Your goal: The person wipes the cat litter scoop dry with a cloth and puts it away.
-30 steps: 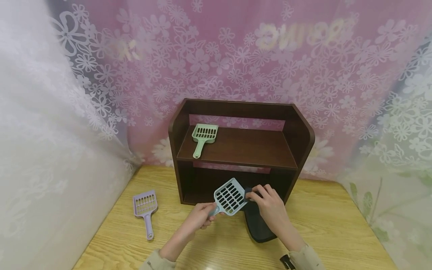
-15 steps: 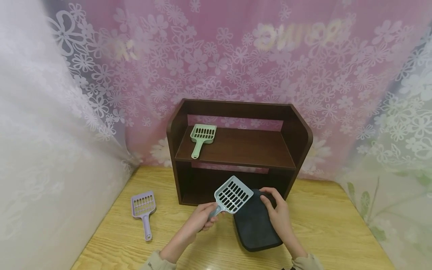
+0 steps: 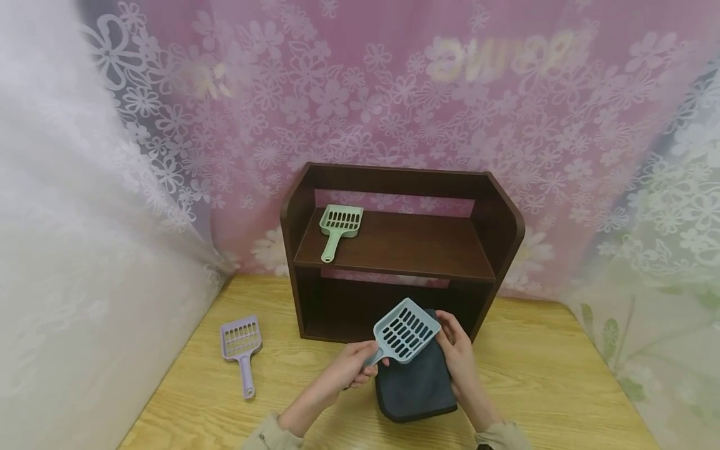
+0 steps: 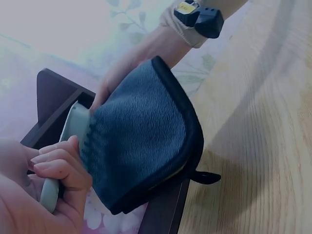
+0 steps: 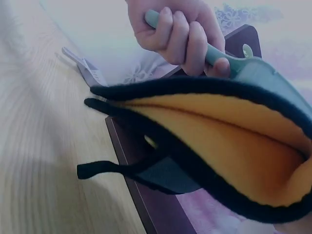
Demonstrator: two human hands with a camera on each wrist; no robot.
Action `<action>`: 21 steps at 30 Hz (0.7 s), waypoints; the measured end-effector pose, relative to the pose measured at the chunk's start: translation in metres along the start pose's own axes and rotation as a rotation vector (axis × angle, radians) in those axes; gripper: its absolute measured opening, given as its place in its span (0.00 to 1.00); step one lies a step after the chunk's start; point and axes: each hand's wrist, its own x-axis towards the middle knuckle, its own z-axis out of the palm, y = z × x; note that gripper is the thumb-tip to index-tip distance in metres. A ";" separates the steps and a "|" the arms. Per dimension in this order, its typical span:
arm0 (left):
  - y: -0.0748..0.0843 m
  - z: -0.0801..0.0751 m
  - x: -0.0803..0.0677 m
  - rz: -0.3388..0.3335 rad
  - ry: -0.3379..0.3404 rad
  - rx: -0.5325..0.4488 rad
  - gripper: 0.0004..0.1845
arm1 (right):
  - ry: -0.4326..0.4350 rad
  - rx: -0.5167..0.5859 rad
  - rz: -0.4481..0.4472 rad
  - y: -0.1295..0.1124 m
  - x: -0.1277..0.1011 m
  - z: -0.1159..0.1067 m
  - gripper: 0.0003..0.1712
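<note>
Only mirrored, blurred lettering [image 3: 500, 56] shows on the curtain [image 3: 394, 106], unreadable.

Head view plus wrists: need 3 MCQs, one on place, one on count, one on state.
1. The green scoop lies where?
A. upper shelf
B. table
C. lower shelf

2. How many scoops show?
A. two
B. three
C. four

3. The left hand is:
A. flat on the table
B. gripping the blue scoop by its handle
C. holding the purple scoop

Answers: 1 A, it rests on the brown rack's upper board. 2 B, green, purple, blue. 3 B, fingers curl round the handle while the right hand holds the dark cloth.
</note>
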 end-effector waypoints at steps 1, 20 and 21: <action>0.000 0.001 0.000 -0.003 -0.009 0.004 0.21 | 0.006 0.003 -0.001 0.000 0.001 0.001 0.19; 0.000 -0.005 -0.003 0.006 0.037 0.063 0.20 | -0.041 0.006 0.023 0.001 0.002 -0.010 0.20; 0.000 -0.006 -0.003 0.008 0.037 0.066 0.20 | -0.048 0.009 0.028 0.001 0.000 -0.011 0.20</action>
